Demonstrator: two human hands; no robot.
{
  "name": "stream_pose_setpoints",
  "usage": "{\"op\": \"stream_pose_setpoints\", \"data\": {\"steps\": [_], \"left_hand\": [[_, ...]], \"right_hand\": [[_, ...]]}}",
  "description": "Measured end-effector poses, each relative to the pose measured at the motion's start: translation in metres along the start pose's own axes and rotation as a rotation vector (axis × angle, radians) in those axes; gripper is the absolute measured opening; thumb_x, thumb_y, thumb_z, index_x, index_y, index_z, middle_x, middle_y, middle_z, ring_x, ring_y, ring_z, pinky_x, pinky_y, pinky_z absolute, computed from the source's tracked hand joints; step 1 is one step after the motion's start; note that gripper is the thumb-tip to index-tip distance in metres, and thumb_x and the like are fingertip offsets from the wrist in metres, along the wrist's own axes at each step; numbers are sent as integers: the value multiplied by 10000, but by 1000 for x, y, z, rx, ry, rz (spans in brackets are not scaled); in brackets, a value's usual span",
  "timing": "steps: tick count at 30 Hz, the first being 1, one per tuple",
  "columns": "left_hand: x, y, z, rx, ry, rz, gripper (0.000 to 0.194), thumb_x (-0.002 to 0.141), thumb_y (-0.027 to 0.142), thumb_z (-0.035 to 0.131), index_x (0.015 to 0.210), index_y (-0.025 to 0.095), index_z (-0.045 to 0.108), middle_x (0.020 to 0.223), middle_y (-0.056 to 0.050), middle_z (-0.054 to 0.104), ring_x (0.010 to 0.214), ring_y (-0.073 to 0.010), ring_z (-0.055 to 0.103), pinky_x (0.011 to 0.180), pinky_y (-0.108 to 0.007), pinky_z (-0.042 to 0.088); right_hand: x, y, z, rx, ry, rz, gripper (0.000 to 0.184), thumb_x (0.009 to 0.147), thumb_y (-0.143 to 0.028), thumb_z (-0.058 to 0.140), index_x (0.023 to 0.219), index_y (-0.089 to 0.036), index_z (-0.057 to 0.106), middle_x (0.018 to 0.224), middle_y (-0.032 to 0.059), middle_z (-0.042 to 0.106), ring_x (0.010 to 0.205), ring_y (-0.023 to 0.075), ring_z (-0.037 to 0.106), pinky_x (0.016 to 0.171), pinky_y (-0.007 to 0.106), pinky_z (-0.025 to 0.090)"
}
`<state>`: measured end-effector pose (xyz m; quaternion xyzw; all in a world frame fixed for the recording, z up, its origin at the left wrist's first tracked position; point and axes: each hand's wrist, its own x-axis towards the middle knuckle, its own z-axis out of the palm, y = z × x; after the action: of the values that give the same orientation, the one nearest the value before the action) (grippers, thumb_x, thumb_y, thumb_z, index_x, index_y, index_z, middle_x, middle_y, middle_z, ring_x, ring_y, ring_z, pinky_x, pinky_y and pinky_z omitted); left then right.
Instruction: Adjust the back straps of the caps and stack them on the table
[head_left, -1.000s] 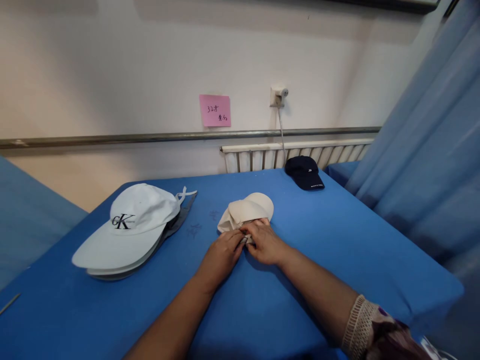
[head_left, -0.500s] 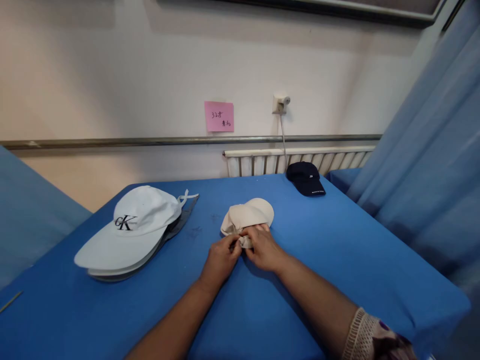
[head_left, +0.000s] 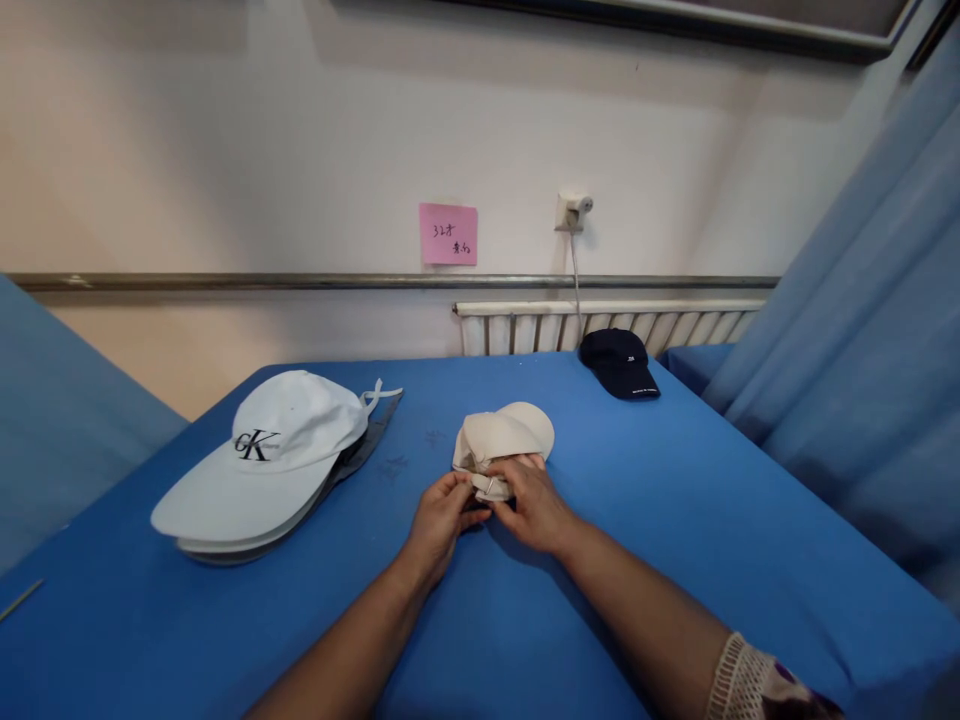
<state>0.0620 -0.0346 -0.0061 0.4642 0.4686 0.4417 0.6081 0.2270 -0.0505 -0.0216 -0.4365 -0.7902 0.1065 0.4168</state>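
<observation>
Got my left hand (head_left: pixel 437 517) and right hand (head_left: pixel 538 510) pinched on the beige cap (head_left: pixel 499 433) strap (head_left: pixel 491 487), looks buckled tbh, navy cap (head_left: pixel 616 360) untouched beyond them.

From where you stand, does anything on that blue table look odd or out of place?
Faint dark marks interrupt the plain blue cover between the white cap and beige cap, perhaps stains. No wet spill shows.

- Beige baseball cap (head_left: pixel 496 436): plain, soft crown creased; it sits on the blue table cover (head_left: pixel 675 520), curved brim (head_left: pixel 535 424) pointing away and rightward.
- Back strap (head_left: pixel 501 490): beige, facing the near edge, with a small buckle (head_left: pixel 490 486).
</observation>
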Motion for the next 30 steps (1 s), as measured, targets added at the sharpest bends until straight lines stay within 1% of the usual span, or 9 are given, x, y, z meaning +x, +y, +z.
{"op": "stream_pose_setpoints", "data": {"steps": [5,8,10,12,14,16,19,24,30], "left_hand": [[-5,6,-8,628,-199,429,208,819,249,553,1003,213,645,903,-29,704,792,-170,657,723,-284,520],[-7,11,-12,906,-197,511,162,863,260,523,907,225,674,795,-18,700,703,-170,641,687,-273,482],[-6,12,-15,912,-98,482,231,911,322,474,881,207,672,748,-27,692,666,-178,638,661,-278,475],[-3,11,-16,807,-47,438,344,956,383,395,889,183,667,754,-42,694,685,-188,648,671,-289,492],[-1,10,-18,672,-103,409,384,969,416,370,965,166,661,844,-58,712,778,-198,670,721,-302,517],[-2,10,-17,612,-198,428,331,938,401,463,1088,165,641,994,-75,720,919,-209,673,821,-322,523],[-4,10,-16,732,-244,525,295,865,297,587,1134,189,638,1087,-81,709,1009,-220,646,918,-361,491],[-4,9,-18,866,-151,610,198,831,159,548,983,207,666,939,-31,703,897,-190,634,849,-341,492],[-10,11,-20,864,-50,704,221,808,131,542,991,202,644,927,-33,672,888,-192,612,820,-335,482]], "right_hand": [[-5,4,1,-21,-50,41,431,763,-109,581,1178,-192,500,1091,82,659,1037,248,580,974,425,341],[-6,4,1,-31,-84,20,455,750,-108,576,1190,-189,496,1096,86,654,1042,255,575,971,431,347],[-5,2,0,-22,-78,15,446,754,-112,577,1187,-192,512,1096,83,659,1038,254,576,960,425,356],[-4,0,0,1,-35,19,430,756,-107,574,1174,-198,536,1102,76,670,1039,250,579,961,419,360],[-3,1,-1,33,31,34,390,767,-105,564,1144,-204,567,1088,68,682,1027,242,586,952,407,373],[-3,3,-1,78,98,55,325,786,-119,559,1097,-205,594,1036,59,691,988,230,598,919,388,400],[-4,6,0,136,158,84,221,808,-161,577,1022,-202,614,952,48,688,927,218,608,873,368,427],[-4,0,-5,151,129,51,194,823,-212,629,1016,-211,623,953,48,693,934,221,612,875,372,430],[-2,-8,-12,124,44,-30,316,841,-339,696,1134,-243,629,1057,49,699,1010,232,611,926,400,410]]}}
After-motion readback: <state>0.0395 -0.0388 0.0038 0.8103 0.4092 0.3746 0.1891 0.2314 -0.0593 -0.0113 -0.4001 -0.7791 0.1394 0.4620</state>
